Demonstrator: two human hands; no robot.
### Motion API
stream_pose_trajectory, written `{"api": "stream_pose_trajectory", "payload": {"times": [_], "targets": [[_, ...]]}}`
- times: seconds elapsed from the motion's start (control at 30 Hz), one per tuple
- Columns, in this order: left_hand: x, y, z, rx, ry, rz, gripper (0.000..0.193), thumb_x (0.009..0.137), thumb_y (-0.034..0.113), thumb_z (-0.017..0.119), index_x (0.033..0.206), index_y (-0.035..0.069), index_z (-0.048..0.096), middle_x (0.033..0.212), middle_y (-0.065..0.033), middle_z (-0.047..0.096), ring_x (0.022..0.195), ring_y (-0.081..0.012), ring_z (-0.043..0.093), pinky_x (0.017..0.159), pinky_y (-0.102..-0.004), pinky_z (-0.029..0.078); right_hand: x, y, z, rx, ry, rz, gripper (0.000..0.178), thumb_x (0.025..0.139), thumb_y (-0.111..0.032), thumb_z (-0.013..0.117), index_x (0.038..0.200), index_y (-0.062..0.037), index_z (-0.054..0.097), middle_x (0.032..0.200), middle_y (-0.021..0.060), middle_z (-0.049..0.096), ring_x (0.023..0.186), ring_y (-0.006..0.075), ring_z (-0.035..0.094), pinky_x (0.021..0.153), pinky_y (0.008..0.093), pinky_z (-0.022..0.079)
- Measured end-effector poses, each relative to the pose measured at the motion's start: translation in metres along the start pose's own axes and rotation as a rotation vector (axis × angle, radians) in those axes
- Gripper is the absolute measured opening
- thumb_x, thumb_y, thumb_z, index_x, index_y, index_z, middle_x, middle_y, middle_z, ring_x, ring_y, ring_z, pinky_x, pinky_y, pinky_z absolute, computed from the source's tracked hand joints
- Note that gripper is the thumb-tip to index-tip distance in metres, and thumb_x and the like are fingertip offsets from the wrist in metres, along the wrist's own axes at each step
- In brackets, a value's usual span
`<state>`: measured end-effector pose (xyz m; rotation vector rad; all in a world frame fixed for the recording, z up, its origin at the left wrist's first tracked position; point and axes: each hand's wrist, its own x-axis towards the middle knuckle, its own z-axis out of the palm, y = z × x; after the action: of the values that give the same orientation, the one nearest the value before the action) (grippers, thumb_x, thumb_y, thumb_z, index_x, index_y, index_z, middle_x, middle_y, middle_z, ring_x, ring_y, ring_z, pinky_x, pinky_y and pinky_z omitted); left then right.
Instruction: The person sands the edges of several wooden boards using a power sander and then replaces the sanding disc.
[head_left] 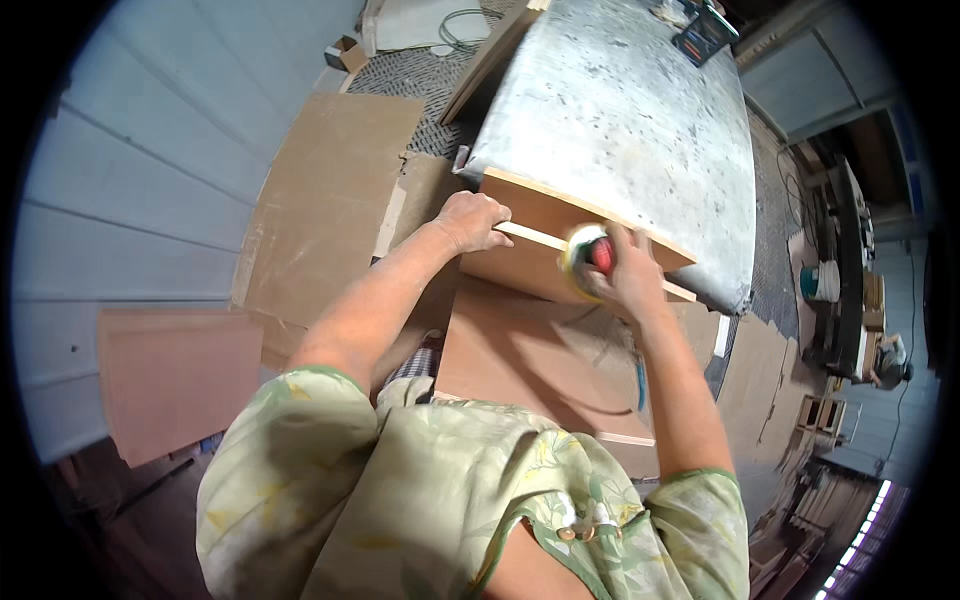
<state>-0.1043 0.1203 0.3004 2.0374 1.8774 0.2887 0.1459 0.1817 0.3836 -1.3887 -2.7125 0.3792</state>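
Gripping the left end of a board (528,273) running crosswise by the near end of the bench (620,110), the left hand (470,221) lies left of the right hand (632,272), which wraps a sander (598,254) at the board's upper edge.

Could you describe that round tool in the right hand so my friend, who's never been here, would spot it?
Find the big pale speckled table, then its near end, where two brown boards show pale edges. At the nearer edge, the right hand grips the round tool, blurred in outline. Its bright red patch sets it apart from the plain boards beside it.
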Motion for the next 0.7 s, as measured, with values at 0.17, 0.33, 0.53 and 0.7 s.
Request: {"api": "stream_pose_trajectory", "payload": {"times": [0.17, 0.33, 0.53, 0.7], "targets": [[-0.003, -0.003, 0.016, -0.065, 0.08, 0.009, 0.027, 0.074, 0.039, 0.068, 0.08, 0.013, 0.065, 0.074, -0.0098, 0.065, 0.075, -0.0304, 0.063, 0.069, -0.0426, 0.048, 0.015, -0.053, 0.013, 0.047, -0.1, -0.08, 0.058, 0.068, -0.025, 0.072, 0.119, -0.0203, 0.045, 0.111, 0.0173, 0.047, 0.088, 0.0384, 0.06, 0.073, 0.0478, 0.052], [0.0, 0.003, 0.008, 0.042, 0.083, 0.014, 0.032, 0.073, 0.043, 0.068, 0.078, 0.012, 0.064, 0.073, -0.0096, 0.065, 0.074, -0.0303, 0.063, 0.069, -0.042, 0.047, -0.007, 0.009, -0.008, 0.08, -0.05, 0.031, 0.058, 0.068, -0.028, 0.074, 0.117, -0.014, 0.047, 0.108, 0.017, 0.049, 0.094, 0.0368, 0.057, 0.078, 0.0445, 0.051], [0.012, 0.017, 0.009, 0.241, -0.028, 0.088, 0.037, 0.075, 0.049, 0.064, 0.075, 0.012, 0.064, 0.071, -0.0089, 0.066, 0.073, -0.0268, 0.064, 0.072, -0.0389, 0.045, 0.003, -0.023, 0.005, 0.044, -0.082, 0.018, 0.058, 0.067, -0.027, 0.074, 0.116, -0.023, 0.044, 0.11, 0.0166, 0.047, 0.089, 0.0404, 0.059, 0.073, 0.0481, 0.051], [0.012, 0.011, 0.003, 0.219, -0.052, 0.105, 0.034, 0.074, 0.045, 0.066, 0.073, 0.012, 0.064, 0.071, -0.0089, 0.066, 0.072, -0.0274, 0.064, 0.072, -0.0396, 0.044, -0.009, 0.027, -0.005, 0.055, 0.009, 0.041, 0.057, 0.066, -0.028, 0.075, 0.115, -0.018, 0.047, 0.107, 0.017, 0.048, 0.089, 0.0375, 0.059, 0.075, 0.0446, 0.052]]}}
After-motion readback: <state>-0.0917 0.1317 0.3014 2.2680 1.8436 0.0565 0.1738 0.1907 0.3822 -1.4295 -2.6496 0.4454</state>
